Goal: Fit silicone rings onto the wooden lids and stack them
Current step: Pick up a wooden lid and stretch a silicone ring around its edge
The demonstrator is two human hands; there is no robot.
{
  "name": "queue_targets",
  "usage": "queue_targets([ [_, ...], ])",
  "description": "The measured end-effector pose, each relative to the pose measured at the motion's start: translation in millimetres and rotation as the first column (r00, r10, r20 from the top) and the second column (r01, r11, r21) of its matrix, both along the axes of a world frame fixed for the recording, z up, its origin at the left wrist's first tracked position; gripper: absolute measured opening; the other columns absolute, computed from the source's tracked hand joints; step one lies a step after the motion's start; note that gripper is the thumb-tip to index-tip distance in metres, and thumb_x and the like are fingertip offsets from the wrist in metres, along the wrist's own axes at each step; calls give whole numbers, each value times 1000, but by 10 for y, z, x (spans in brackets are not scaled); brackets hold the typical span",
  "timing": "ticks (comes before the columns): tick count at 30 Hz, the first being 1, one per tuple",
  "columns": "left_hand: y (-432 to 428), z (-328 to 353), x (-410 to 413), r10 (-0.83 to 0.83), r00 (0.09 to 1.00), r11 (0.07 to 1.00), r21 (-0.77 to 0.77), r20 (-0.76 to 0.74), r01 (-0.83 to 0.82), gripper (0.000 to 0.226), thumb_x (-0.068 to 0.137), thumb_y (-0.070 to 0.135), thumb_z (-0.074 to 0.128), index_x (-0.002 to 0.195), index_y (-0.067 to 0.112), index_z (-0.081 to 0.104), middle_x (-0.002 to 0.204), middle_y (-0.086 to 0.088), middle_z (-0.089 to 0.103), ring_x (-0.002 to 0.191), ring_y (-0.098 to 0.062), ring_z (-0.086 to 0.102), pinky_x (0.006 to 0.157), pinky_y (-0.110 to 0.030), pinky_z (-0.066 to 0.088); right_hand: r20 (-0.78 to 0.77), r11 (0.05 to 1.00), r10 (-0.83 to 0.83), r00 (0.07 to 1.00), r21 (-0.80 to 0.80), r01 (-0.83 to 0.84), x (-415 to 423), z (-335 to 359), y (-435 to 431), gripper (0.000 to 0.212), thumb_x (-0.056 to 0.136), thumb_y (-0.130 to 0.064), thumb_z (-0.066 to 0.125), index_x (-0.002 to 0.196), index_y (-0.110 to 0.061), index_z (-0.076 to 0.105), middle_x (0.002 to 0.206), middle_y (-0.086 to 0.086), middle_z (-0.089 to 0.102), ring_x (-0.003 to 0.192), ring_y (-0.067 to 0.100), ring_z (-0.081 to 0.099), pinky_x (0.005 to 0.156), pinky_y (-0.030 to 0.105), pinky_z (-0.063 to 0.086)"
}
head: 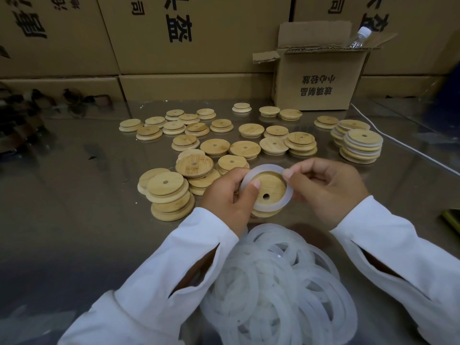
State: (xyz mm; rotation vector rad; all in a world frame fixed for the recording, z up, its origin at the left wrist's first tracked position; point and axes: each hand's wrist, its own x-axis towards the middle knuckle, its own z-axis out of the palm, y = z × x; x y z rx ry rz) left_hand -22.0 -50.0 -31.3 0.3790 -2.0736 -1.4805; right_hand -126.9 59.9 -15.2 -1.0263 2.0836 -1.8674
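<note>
**Q:** Where is this taking place?

**A:** A glossy grey table [74, 220] is running back to a wall of stacked brown cartons [199, 46]. A smaller open box [318, 78] is sitting at the far right. Bare wooden lids [216, 145] are lying scattered and loosely piled across the middle. A person in white sleeves is working at the near edge.

**Q:** What are the hands doing?

**A:** The left hand [224, 197] is gripping one wooden lid [270, 188] just above the table, with its thumb pressing on the lid's face. The right hand [326, 188] is pinching a white silicone ring [288, 192] at its upper right and working it around the lid's raised centre. A heap of spare rings [278, 282] is lying just below the wrists.

**Q:** Is the ring fully on?

**A:** It is hard to say, because fingers are hiding both edges of it.

**Q:** What could go wrong?

**A:** The ring is looking stretched, so it may be sitting unevenly. If the pinch lets go early, it could spring off or twist. The finished stack [361, 148] at the right is already leaning in offset layers. A lid added off-centre could make it slide.
</note>
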Motion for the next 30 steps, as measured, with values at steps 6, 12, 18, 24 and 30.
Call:
queue_targets([
  [6,-17,8,5,19,1000,1000,22,-23,-18,14,87,30,48,94,34,59,98,-8,68,95,-26,64,85,-52,51,-1,1000,-3,1000,5,3,-29,-1,0,17,79,-13,66,65,-22,64,60,-6,64,51,1,57,57,14,50],
  [12,-30,-3,4,46,999,998,53,-24,-45,22,94,15,47,91,32,61,94,-6,70,93,-24,65,84,-51,52,20,1000,-18,1000,6,18,-40,11,6,18,80,-12,66,64,-23,64,52,-12,63,49,1,56,53,10,46],
  [18,-2,30,0,75,993,982,177,-86,-59,22,93,13,47,88,27,62,80,4,68,82,-18,67,69,-38,59,87,998,30,996,52,-34,14,56,-6,16,81,-11,64,67,-18,65,62,3,63,48,2,54,51,13,47],
  [24,14,48,-10,54,992,956,293,-116,-18,21,94,10,44,92,21,62,84,-3,68,85,-21,66,71,-35,58,189,997,66,980,29,-73,56,120,18,15,81,-10,62,68,-17,64,64,4,63,54,9,57,53,16,50],
  [30,-15,50,-24,65,987,933,359,-147,-8,22,95,10,41,94,18,62,88,-6,67,90,-26,66,75,-40,57,167,987,121,979,83,-136,73,175,41,13,82,-9,61,70,-15,64,63,3,62,51,3,56,53,14,49],
])
